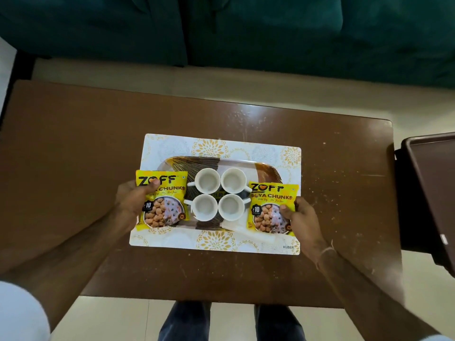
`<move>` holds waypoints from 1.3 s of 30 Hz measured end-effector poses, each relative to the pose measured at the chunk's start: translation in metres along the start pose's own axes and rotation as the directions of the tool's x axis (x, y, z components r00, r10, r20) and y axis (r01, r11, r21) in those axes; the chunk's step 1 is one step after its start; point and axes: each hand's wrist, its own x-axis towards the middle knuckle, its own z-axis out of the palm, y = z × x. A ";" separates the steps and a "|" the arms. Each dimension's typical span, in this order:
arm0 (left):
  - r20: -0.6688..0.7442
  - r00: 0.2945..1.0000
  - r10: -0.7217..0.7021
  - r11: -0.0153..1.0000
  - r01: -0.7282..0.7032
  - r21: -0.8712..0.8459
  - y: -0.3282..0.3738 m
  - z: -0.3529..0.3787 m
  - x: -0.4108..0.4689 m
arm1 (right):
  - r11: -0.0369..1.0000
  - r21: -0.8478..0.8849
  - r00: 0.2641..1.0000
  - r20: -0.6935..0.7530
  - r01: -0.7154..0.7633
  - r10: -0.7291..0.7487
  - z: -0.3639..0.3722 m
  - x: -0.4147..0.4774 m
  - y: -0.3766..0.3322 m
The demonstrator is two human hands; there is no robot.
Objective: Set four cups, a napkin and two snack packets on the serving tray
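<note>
A brown and white patterned serving tray (268,171) lies on a white placemat with gold flowers (211,146). Several white cups (207,181) stand in a tight square at the tray's middle. My left hand (131,199) grips a yellow soya chunks packet (162,198) over the tray's left end. My right hand (301,216) grips a second yellow packet (272,208) over the tray's right end. A white napkin (236,226) lies along the tray's near edge, partly under the right packet.
The placemat rests on a brown wooden table (73,156). A dark brown tray or lid (433,183) stands off the table's right edge. A teal sofa (246,33) runs behind the table. My legs (184,321) show below the near edge.
</note>
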 end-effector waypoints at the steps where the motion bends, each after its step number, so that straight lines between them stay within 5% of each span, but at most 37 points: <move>1: 0.017 1.000 0.015 1.000 -0.015 -0.001 0.001 0.000 -0.002 | 1.000 -0.011 1.000 -0.014 0.000 0.000 0.002 -0.001 0.000; 7: 0.113 0.986 0.125 0.975 -0.143 0.169 0.005 -0.002 0.002 | 0.997 -0.067 0.997 -0.079 -0.033 0.027 0.005 -0.002 0.000; 10: 0.084 0.931 0.354 0.747 -0.336 0.574 0.006 0.000 0.007 | 0.992 -0.130 0.993 -0.115 -0.003 -0.012 0.007 0.000 -0.001; 12: 0.094 0.885 0.457 0.646 -0.402 0.649 0.005 0.005 0.007 | 0.995 -0.099 0.996 -0.085 -0.008 0.000 0.008 0.001 0.000; 17: 0.094 0.932 0.350 0.740 -0.337 0.582 -0.001 0.013 0.004 | 0.999 -0.003 0.999 0.008 -0.048 0.048 0.016 0.006 0.007; 27: 0.085 0.932 0.351 0.800 -0.346 0.490 0.004 0.016 -0.011 | 0.992 -0.122 0.999 -0.008 0.040 -0.041 0.014 0.007 -0.004; 34: 0.078 0.977 0.200 0.705 -0.199 0.681 0.025 0.002 -0.031 | 0.868 -0.481 0.992 0.044 0.122 -0.115 -0.005 -0.001 -0.035; 39: 0.093 0.959 0.266 0.611 -0.243 0.753 0.086 -0.001 -0.049 | 0.753 -0.636 0.981 0.039 0.171 -0.189 -0.015 -0.001 -0.099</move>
